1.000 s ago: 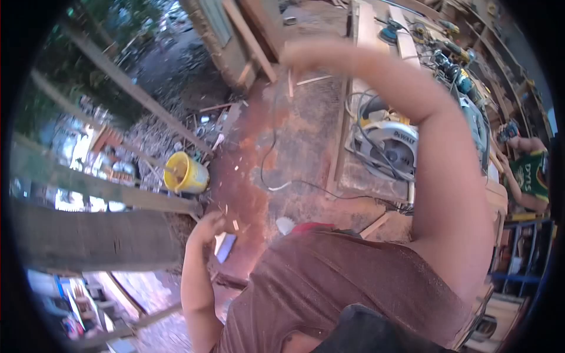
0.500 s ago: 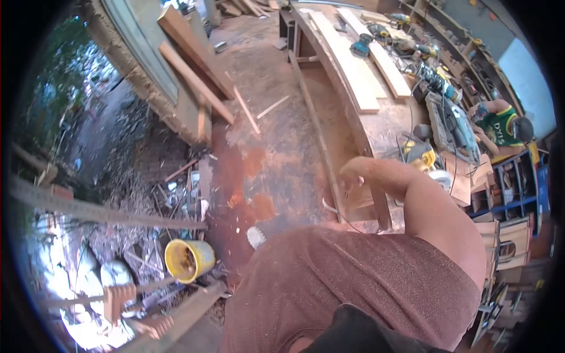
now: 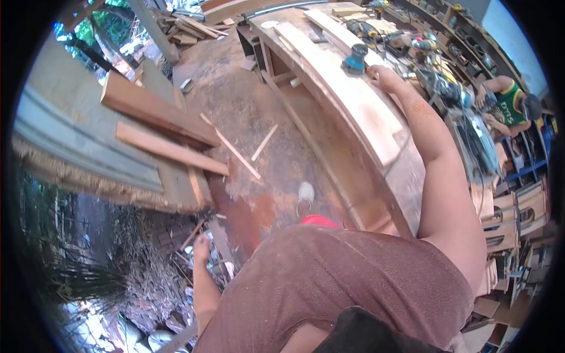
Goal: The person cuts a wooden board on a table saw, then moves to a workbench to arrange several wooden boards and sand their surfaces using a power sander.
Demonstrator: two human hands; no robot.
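Observation:
My right hand [image 3: 385, 80] is stretched forward over the workbench, its loosely bent fingers just beside a blue-green power sander [image 3: 355, 60]. Under the sander lies a pale wooden board [image 3: 347, 97]. Another pale board [image 3: 332, 30] runs alongside, its near part overlapped by my hand in this view. My left hand [image 3: 202, 247] hangs low at my left side with the fingers curled in, and nothing shows in it. Below it is a littered strip of ground by the floor's edge.
Power tools and cords [image 3: 438, 82] crowd the bench's right side. A person [image 3: 509, 106] in a green jersey works beyond. Timber planks [image 3: 159, 112] lean against the wall at left, and thin sticks [image 3: 238, 154] lie on the floor. Offcuts [image 3: 188, 29] are piled behind.
My right hand has gone from low by the bench's near end to beside the sander. My left hand and a shoe have come into view; the yellow bucket has left it.

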